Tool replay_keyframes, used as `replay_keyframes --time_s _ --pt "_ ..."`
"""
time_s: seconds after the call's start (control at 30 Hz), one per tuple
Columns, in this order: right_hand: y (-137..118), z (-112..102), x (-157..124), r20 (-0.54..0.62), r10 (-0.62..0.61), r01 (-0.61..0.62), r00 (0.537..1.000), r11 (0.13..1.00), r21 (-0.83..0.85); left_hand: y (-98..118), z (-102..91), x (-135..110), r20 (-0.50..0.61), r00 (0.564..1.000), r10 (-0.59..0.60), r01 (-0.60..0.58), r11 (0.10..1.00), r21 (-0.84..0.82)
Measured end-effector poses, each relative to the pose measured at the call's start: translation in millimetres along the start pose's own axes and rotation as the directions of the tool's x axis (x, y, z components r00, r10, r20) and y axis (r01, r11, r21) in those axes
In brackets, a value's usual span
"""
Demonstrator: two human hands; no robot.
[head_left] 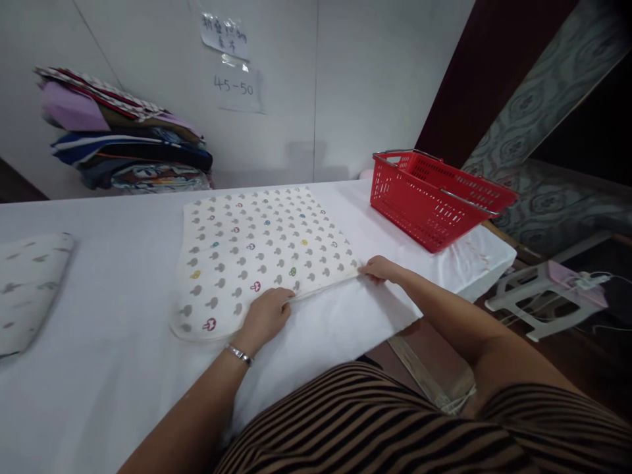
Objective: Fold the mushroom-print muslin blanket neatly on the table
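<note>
Two grip points on the near edge of the mushroom-print cloth (276, 243): our left hand (266, 315) pinches it partway along, fingers curled over the edge, and our right hand (382, 268) has the near right corner between thumb and fingers. Cloth lies flat mid-table, on the white cover (123, 263), between a second printed cloth (32, 276) at far left and the red basket (415, 204) at right rear.

Step in hand, as we read it: edge control. To do it well, we keep light, even tension between the two pinches so the span stays straight; too much pull on the corner and the whole piece probably skews toward the basket. Near edge shows more than one line between our hands (likely stacked layers, can't confirm from this angle), so we should catch all of them in both pinches and line them up before smoothing.

Watch the rounded near left corner: it sits outside both grips, so any slack likely collects there. We'd run the left hand out along the edge to flatten it, right hand anchoring. Top surface looks mostly smooth. Can't tell if the edge is lifted or just resting on the cover.
</note>
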State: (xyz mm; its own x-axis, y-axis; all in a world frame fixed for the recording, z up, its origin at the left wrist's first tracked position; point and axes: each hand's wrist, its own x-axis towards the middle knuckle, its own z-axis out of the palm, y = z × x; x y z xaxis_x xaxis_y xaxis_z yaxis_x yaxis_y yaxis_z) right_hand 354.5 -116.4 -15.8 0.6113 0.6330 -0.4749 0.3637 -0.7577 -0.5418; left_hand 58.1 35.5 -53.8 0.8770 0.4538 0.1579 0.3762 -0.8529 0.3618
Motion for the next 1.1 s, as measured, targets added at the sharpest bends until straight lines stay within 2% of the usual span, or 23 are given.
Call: replay_keyframes --time_s 0.23,0.43,0.6,0.8,0.93,1.1 --pt "-15.6 0.0 3.3 0.028 0.131 -0.129 0.991 0.989 -0.065 5.5 -3.3 1.1 0.009 1.000 0.008 -0.008 1.000 0.008" --pt "-19.5 0.8 11.3 0.052 0.173 -0.170 0.983 0.983 -0.071 6.9 -2.6 -1.5 0.006 1.000 0.027 -0.027 1.000 0.011" --pt "-18.7 -15.5 10.2 0.089 0.112 -0.107 0.990 0.993 -0.056 9.9 -1.5 -3.5 0.012 0.995 0.103 -0.104 0.991 0.083" --pt "-9.7 -40.4 8.3 0.042 0.064 -0.061 0.997 0.997 -0.053 32.9 0.5 6.4 0.082 0.982 0.167 -0.179 0.970 0.162" --pt "3.9 -34.1 13.9 -0.004 0.059 -0.059 0.998 0.986 -0.154 39.1 7.7 9.4 0.074 0.979 0.190 -0.201 0.964 0.175" --pt "19.7 -24.1 18.3 -0.106 -0.045 0.014 0.993 0.960 -0.281 36.3 6.1 7.3 0.016 0.985 0.173 -0.174 0.983 0.056"
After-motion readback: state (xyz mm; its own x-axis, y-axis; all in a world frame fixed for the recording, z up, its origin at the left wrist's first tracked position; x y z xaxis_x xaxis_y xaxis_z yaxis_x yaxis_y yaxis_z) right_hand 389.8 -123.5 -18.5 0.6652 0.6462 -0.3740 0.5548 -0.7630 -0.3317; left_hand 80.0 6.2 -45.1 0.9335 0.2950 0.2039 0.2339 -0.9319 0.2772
